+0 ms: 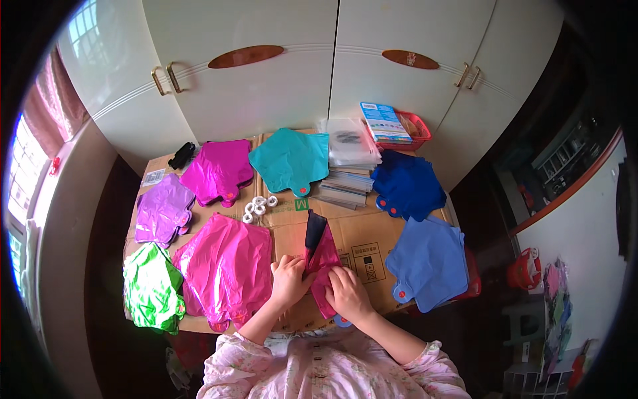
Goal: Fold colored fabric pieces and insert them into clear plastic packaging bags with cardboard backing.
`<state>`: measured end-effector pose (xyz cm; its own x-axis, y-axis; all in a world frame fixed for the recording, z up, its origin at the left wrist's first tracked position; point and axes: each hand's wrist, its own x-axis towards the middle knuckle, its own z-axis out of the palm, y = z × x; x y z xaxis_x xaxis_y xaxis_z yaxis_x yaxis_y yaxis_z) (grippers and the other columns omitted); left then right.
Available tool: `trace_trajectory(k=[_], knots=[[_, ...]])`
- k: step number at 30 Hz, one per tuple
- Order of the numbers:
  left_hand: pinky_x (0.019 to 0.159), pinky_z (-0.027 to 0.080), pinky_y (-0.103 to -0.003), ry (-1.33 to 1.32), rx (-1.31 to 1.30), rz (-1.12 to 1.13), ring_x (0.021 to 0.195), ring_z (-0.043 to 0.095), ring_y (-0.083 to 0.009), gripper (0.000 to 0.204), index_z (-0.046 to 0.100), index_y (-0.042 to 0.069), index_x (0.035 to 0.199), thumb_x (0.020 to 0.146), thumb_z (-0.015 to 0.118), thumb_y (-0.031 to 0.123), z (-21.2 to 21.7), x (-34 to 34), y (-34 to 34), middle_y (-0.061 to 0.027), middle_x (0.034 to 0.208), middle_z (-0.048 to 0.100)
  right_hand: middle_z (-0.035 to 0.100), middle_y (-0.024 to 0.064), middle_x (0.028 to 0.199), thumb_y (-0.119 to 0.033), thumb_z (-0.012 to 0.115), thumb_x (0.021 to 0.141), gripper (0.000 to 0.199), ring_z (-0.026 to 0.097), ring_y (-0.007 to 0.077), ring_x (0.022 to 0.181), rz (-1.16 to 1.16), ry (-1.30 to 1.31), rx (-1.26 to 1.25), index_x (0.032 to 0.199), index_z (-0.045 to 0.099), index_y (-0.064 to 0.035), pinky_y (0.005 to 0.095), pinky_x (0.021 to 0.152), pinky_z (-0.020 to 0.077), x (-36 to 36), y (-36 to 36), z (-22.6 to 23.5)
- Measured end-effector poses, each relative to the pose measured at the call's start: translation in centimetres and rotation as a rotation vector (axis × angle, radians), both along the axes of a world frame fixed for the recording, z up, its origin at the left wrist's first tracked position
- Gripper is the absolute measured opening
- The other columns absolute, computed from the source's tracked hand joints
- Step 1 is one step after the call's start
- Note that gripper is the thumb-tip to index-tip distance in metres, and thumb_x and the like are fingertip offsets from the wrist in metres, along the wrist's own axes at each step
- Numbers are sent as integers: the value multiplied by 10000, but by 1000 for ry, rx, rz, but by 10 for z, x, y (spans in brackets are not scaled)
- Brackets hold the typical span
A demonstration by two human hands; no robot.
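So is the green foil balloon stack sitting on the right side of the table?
No, the green foil stack lies at the table's front left corner, beside the big pink stack; blue stacks fill the right.

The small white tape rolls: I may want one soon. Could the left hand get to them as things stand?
Probably yes, once it lets go. The white tape rolls lie on bare cardboard ahead of the left hand, nothing between them. But that hand now holds the folded pink balloon with the right hand.

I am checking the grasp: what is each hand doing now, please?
Left hand: closed on the folded pink foil balloon.
Right hand: pressing on the same balloon, fingers curled; grip cannot be told.
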<state>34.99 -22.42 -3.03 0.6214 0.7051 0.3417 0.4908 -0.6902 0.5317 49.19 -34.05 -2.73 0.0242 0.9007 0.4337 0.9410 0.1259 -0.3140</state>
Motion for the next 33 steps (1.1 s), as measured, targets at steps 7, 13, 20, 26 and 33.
trace_trajectory(k=[7,13,20,26,33], knots=[[763,360,-411,71,-52,-12,876,540,-258,277,630,55,763,687,748,294,2,0,3,-38,800,624,544,175,1117,-146,620,789,341,520,318,1076,0,21,-8,1061,560,51,381,958,435,1,-1,1],[772,360,-417,146,-118,39,866,537,-247,279,663,80,768,688,749,333,4,9,4,-27,765,627,587,172,1079,-110,613,785,252,547,299,1073,70,46,41,985,602,42,359,956,449,2,1,-1],[752,373,-425,99,-64,87,858,548,-258,302,636,67,707,697,737,351,-5,10,2,-42,738,618,615,131,1049,-91,631,756,218,574,271,1043,150,83,12,952,629,5,353,933,468,5,-2,0],[777,370,-426,136,-105,96,881,555,-257,268,665,95,806,709,735,334,-4,10,1,-44,776,639,594,149,1068,-123,641,752,279,561,292,1047,90,87,53,991,603,15,374,930,466,5,-2,0],[784,371,-419,61,-45,50,918,561,-256,284,681,106,887,691,755,298,-4,6,-2,-46,827,652,559,169,1100,-196,647,747,365,526,310,1063,-109,19,33,1028,566,24,398,923,449,1,-4,3]])
